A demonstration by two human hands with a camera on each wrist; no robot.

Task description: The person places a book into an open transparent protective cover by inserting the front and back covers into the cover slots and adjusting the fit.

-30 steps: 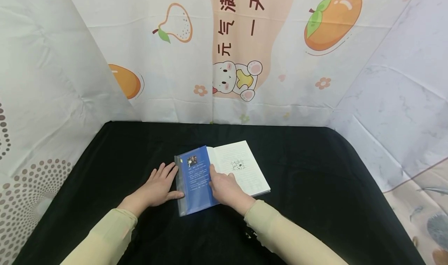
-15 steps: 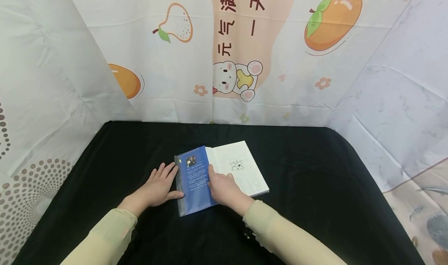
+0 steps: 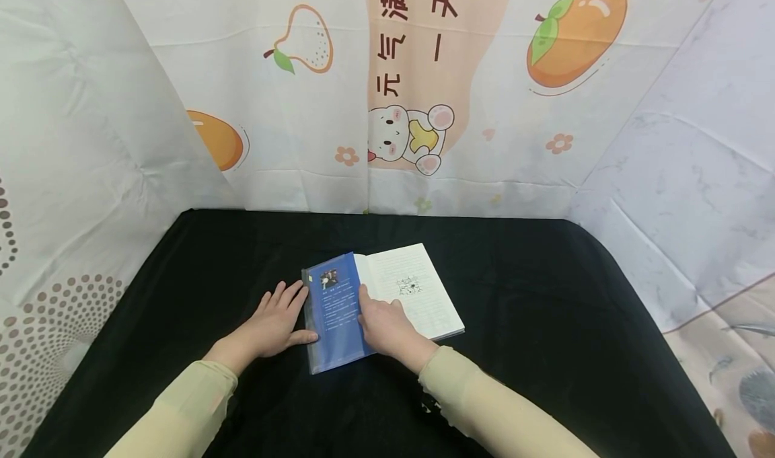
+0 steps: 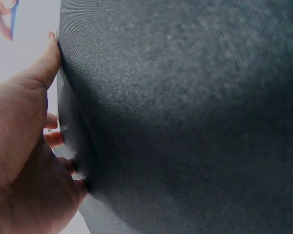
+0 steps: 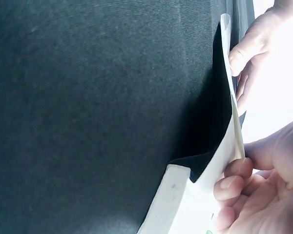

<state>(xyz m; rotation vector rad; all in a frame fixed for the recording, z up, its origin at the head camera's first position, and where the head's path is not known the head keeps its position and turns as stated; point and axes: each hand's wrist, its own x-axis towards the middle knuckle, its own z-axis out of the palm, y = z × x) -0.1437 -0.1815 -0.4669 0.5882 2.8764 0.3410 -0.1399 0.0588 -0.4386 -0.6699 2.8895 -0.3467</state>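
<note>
An open book lies on the black cloth, its white page with a small line drawing facing up. To its left is the blue cover flap, printed with a photo and white text, inside a clear plastic cover whose transparent strip sticks out at the left edge. My left hand rests spread beside that strip, thumb on the plastic and fingertips on the cloth. At the flap's right edge, my right hand pinches the cover. In the right wrist view, its fingers curl by the flap's edge.
Black cloth covers the table on all sides of the book. Behind stands a white curtain printed with fruit and a cartoon bear. Light-coloured fabric hangs at left and right.
My right hand, the blue flap and the book's pages have shifted slightly left. The left hand and the plastic cover's left edge stay where they were.
</note>
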